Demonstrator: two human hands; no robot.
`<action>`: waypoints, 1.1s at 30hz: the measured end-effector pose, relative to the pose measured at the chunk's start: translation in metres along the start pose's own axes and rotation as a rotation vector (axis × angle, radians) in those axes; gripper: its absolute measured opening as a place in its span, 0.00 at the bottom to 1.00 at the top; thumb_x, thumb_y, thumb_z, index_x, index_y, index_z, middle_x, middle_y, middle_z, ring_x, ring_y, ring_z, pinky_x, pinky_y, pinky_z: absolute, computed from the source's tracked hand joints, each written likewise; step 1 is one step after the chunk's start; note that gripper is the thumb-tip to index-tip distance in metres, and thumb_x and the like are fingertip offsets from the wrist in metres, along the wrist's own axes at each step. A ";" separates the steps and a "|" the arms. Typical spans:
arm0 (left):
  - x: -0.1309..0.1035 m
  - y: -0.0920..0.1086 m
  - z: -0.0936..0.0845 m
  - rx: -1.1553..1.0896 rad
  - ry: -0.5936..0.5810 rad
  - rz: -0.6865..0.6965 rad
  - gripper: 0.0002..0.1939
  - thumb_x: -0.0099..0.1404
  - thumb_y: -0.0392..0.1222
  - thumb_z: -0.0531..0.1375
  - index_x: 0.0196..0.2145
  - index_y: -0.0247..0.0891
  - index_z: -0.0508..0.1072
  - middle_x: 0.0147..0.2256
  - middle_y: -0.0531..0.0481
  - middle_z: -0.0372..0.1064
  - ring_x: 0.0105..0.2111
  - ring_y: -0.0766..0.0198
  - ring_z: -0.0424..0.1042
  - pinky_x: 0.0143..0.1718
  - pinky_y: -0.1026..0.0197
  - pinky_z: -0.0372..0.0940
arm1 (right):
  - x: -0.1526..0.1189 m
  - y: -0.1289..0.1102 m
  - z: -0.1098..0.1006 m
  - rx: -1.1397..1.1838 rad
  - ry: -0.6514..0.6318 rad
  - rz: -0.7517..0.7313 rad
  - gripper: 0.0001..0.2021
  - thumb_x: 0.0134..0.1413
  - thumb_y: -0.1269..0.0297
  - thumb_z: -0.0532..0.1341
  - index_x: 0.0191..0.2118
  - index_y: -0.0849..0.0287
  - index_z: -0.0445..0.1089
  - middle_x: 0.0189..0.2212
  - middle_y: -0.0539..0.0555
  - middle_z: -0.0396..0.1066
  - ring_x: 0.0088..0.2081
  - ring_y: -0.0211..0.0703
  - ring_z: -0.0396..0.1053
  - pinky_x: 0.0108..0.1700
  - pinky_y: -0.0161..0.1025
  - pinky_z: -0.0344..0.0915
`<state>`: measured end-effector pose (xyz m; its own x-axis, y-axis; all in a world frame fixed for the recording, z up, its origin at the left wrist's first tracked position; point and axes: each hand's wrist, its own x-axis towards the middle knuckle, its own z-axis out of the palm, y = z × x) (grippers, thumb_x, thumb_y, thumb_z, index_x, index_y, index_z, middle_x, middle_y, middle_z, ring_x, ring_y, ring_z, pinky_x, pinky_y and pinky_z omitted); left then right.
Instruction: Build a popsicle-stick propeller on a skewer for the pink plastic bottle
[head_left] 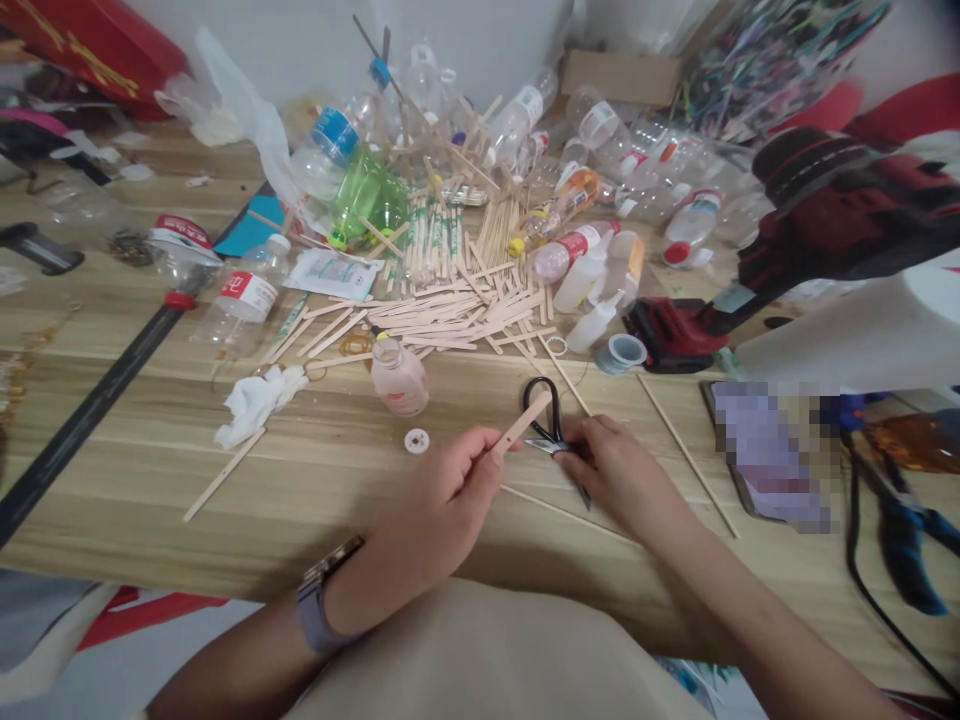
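Observation:
My left hand (pixel 466 475) is closed on a flat wooden craft stick (pixel 525 422), pinched between thumb and fingers and tilted up to the right. A small dark hole shows in the stick. Just right of it, my right hand (pixel 616 465) is closed round scissors (pixel 553 415) with black loop handles. One loop stands above the fingers. A blade points left beside the stick, apart from it as far as I can see, and another metal tip shows below my fingers. The rest of the scissors is hidden by my hand. A thin wooden skewer (pixel 570 515) lies on the table under both hands.
An uncapped pink bottle (pixel 401 380) and a white cap (pixel 417 441) are ahead of my left hand. Loose craft sticks (pixel 450 318) and plastic bottles (pixel 367 195) crowd the back. A red-black power tool (pixel 682 335), phone (pixel 772 455) and pliers (pixel 904 535) lie right; a dark tube (pixel 97 405) lies left.

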<state>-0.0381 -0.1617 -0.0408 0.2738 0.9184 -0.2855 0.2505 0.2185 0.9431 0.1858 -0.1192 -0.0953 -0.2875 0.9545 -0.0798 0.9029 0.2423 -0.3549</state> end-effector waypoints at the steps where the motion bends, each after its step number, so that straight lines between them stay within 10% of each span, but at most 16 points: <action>1: -0.001 0.000 0.000 0.003 0.002 0.002 0.16 0.71 0.47 0.47 0.42 0.37 0.70 0.21 0.59 0.51 0.21 0.69 0.52 0.20 0.66 0.47 | 0.002 0.002 -0.004 0.021 -0.027 -0.004 0.02 0.55 0.66 0.58 0.32 0.58 0.64 0.27 0.54 0.71 0.30 0.45 0.69 0.32 0.40 0.65; 10: -0.004 0.004 0.001 0.109 0.075 -0.008 0.17 0.72 0.48 0.47 0.44 0.38 0.71 0.21 0.59 0.55 0.21 0.68 0.55 0.22 0.64 0.50 | -0.025 -0.029 -0.064 0.396 0.055 -0.076 0.13 0.60 0.55 0.55 0.47 0.56 0.63 0.28 0.52 0.76 0.29 0.45 0.74 0.28 0.38 0.68; 20: -0.005 -0.003 0.004 0.034 0.110 -0.028 0.23 0.72 0.55 0.44 0.42 0.41 0.74 0.23 0.56 0.57 0.26 0.64 0.59 0.29 0.62 0.55 | -0.029 -0.066 -0.035 -0.044 0.496 -0.388 0.07 0.64 0.66 0.54 0.40 0.59 0.69 0.24 0.51 0.74 0.23 0.40 0.70 0.25 0.36 0.62; 33: 0.001 0.006 0.008 -0.552 0.043 -0.316 0.13 0.66 0.50 0.53 0.29 0.39 0.68 0.27 0.55 0.61 0.29 0.66 0.62 0.35 0.64 0.61 | -0.029 -0.072 -0.033 -0.275 0.525 -0.542 0.09 0.64 0.74 0.49 0.43 0.64 0.65 0.25 0.51 0.73 0.24 0.40 0.68 0.29 0.39 0.56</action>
<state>-0.0285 -0.1619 -0.0367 0.2245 0.7916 -0.5683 -0.2056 0.6086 0.7664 0.1401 -0.1585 -0.0370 -0.5824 0.6326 0.5105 0.7470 0.6642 0.0291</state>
